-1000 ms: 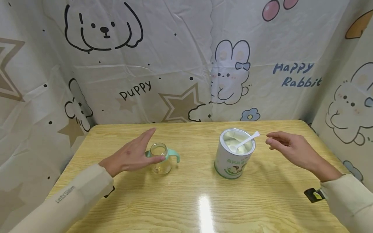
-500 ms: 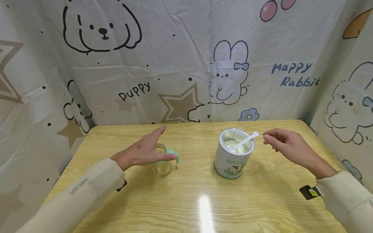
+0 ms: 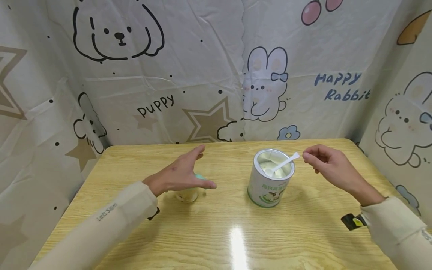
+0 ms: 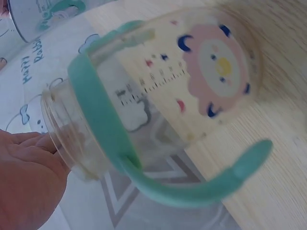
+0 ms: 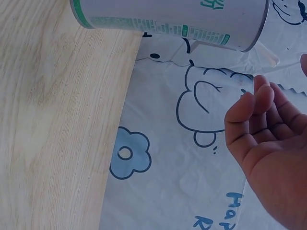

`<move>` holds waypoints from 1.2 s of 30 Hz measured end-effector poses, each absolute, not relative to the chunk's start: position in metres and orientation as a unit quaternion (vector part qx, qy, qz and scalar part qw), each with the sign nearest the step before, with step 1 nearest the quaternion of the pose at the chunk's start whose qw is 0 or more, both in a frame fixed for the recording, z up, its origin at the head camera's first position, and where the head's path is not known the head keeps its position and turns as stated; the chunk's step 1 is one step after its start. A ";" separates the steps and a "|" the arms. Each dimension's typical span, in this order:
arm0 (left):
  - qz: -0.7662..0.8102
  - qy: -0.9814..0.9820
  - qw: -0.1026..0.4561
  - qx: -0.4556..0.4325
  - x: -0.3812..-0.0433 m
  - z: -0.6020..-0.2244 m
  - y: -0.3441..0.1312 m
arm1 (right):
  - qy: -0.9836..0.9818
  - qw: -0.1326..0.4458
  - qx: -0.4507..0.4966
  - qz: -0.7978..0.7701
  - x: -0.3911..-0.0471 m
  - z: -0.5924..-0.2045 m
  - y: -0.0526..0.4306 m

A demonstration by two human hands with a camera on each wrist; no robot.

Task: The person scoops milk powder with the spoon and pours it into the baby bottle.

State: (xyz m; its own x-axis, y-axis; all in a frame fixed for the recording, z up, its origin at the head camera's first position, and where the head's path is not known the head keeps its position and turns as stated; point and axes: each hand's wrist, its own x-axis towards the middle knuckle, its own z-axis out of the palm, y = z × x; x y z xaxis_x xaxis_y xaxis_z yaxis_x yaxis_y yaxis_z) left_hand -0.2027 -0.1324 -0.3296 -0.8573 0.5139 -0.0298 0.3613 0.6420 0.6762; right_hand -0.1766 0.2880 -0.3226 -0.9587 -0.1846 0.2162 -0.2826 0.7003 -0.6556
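Observation:
A clear baby bottle (image 4: pixel 158 110) with a mint-green ring and handles, a measuring scale and a printed animal face stands uncapped on the table. In the head view my left hand (image 3: pixel 183 172), thumb and fingers spread apart, reaches across above it and hides most of it. To the right stands an open tin (image 3: pixel 268 191) of pale powder. A white spoon (image 3: pixel 285 164) leans in the tin, its handle sticking out past the rim. Just off the handle's end is my right hand (image 3: pixel 329 159), fingers loosely bent and nothing between them; the right wrist view shows the same gap.
The wooden table (image 3: pixel 209 232) carries the bottle at the left and the tin at the right. A printed cloth (image 3: pixel 202 75) with cartoon animals hangs behind the far edge and along both sides.
My left hand has moved rightward across the bottle, covering more of it. My right hand has come slightly left, nearer the spoon handle. Bottle, tin and spoon stay in place.

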 end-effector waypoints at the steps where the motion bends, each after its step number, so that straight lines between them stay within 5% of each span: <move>1: 0.349 0.897 0.111 0.247 -0.203 -0.330 -0.130 | -0.918 0.068 0.127 0.369 -0.177 -0.323 0.287; 36: 0.378 0.873 0.112 0.287 -0.206 -0.345 -0.057 | -0.917 0.039 0.110 0.381 -0.185 -0.321 0.269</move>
State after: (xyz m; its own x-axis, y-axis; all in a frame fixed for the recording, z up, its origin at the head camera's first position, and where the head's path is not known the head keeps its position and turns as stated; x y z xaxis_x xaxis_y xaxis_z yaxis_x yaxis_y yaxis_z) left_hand -0.2056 -0.0574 -0.3450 -0.8105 0.5854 0.0213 0.4159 0.5495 0.7246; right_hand -0.1853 0.2689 -0.3214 -0.9728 -0.1714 0.1557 -0.2313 0.6852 -0.6907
